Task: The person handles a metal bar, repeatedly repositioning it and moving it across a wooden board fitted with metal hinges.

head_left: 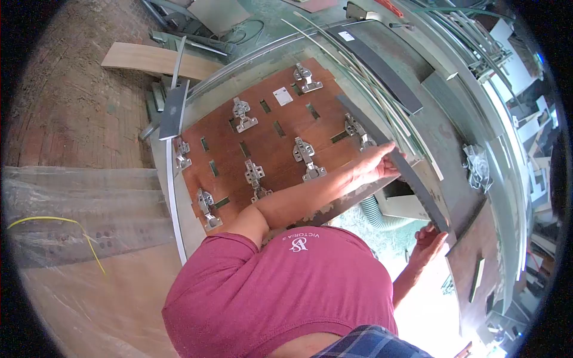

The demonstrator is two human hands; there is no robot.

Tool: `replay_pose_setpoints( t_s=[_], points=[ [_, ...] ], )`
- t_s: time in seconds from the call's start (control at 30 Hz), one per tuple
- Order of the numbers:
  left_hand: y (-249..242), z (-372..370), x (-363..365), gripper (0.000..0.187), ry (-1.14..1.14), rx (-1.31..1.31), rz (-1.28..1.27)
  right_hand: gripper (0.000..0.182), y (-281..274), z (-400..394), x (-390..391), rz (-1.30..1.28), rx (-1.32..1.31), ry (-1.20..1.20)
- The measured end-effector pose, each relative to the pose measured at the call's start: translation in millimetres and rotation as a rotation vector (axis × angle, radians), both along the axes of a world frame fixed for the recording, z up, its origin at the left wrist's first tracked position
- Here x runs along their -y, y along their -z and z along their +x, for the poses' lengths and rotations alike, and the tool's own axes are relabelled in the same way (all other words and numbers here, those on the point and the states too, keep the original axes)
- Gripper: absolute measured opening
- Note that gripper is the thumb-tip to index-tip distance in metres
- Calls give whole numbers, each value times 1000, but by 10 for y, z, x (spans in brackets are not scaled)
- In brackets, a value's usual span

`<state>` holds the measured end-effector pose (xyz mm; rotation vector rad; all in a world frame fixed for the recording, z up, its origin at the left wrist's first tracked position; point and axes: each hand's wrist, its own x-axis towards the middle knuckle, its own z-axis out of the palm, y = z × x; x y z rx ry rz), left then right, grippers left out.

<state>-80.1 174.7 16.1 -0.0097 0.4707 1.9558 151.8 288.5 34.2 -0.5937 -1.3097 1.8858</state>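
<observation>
A long dark grey panel (418,188) stands on edge along the right side of a brown board (274,140). My left hand (375,166) reaches across the board and grips the panel's upper edge near its middle. My right hand (427,240) holds the panel's near end from below. Several metal hinges (304,156) lie in rows on the brown board beside rectangular slots. My red shirt (286,286) fills the lower middle of the view.
A second dark panel (382,65) and thin white strips (364,83) lie on the grey bench beyond. A bag of hardware (477,166) sits at the right. A grey hose (373,212) hangs under the bench. A wood plank (155,59) and plastic sheeting (83,215) are at the left.
</observation>
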Motion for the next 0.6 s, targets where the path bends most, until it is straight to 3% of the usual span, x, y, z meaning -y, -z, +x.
replay_pose_setpoints(
  t_s=[0.1, 0.3, 0.6],
  points=[
    [-50, -292, 97, 25, -120, -30, 30, 57, -15, -243, 119, 25, -71, -189],
    [-160, -739, 384, 25, -333, -108, -16, 51, -264, -733, 493, 4, 1, -365],
    [139, -944, 568, 27, -423, -97, -1, 48, -235, -904, 681, 18, 79, -440]
  ],
)
